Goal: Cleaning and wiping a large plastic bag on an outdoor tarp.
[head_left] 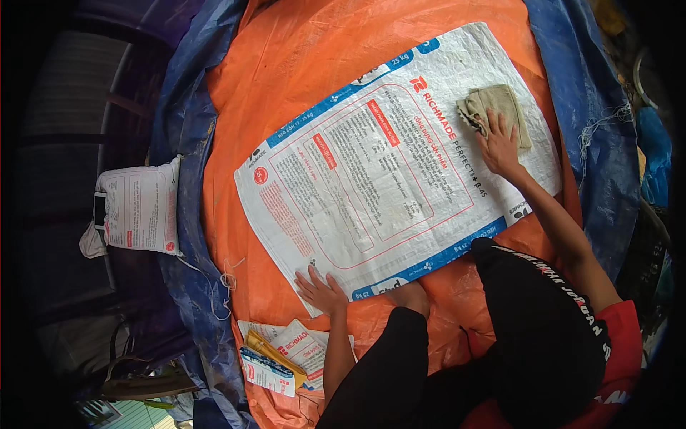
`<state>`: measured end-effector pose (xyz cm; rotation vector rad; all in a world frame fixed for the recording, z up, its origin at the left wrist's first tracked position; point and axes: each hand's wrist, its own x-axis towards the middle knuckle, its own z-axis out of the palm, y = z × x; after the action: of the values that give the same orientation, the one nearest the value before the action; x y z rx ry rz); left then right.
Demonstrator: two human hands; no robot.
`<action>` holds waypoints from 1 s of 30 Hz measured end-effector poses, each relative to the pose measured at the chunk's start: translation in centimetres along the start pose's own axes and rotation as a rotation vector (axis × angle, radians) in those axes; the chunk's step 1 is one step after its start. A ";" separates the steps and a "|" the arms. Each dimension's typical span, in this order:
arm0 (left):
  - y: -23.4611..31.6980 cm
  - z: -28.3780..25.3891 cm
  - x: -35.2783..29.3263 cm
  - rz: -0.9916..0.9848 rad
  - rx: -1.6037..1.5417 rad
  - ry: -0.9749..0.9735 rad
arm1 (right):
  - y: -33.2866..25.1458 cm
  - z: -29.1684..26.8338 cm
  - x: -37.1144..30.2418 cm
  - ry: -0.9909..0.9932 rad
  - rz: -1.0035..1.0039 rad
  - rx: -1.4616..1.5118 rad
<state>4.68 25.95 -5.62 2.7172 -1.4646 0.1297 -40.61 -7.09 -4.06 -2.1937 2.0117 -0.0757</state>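
A large white woven feed sack (pixel 400 164) with blue edge bands and red and black print lies flat, slightly wrinkled, in front of me. My right hand (pixel 499 141) rests with spread fingers on a folded beige cloth (pixel 511 114), pressing it onto the sack's right part. At the sack's near left corner my left hand (pixel 321 292) lies flat with its fingers apart, touching the sack near its edge. Neither hand has its fingers wrapped round anything.
An orange tarp (pixel 286 79) lies beneath the sack, bordered by blue tarp (pixel 182 121). Several folded sacks (pixel 282 354) lie by my left forearm. On the left sits a filled white sack (pixel 143 207), with loose white string (pixel 225 282) nearby. My bent knees are close to the sack's near edge.
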 end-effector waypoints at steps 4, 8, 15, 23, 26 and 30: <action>0.2 0.3 0.1 -0.001 -0.003 0.020 | -9.0 0.5 -7.8 -0.093 -0.357 0.132; 0.4 0.2 0.2 0.001 0.000 0.029 | -16.9 3.6 -5.9 -0.080 -0.724 0.194; 0.4 0.4 0.1 0.024 0.000 0.028 | -25.3 4.2 7.5 -0.051 -0.690 0.115; 0.4 0.2 -0.4 0.011 -0.004 0.014 | -16.6 2.7 18.0 0.134 -0.273 0.000; 0.9 0.7 0.0 0.021 -0.025 0.014 | -9.7 2.2 20.4 0.156 -0.021 -0.030; 0.1 -1.2 0.4 0.014 -0.046 0.052 | -1.5 -1.0 19.6 0.048 0.106 -0.068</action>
<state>4.74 25.64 -4.42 2.6470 -1.4549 0.1632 -37.49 -26.52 -4.29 -2.1390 2.1832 -0.0479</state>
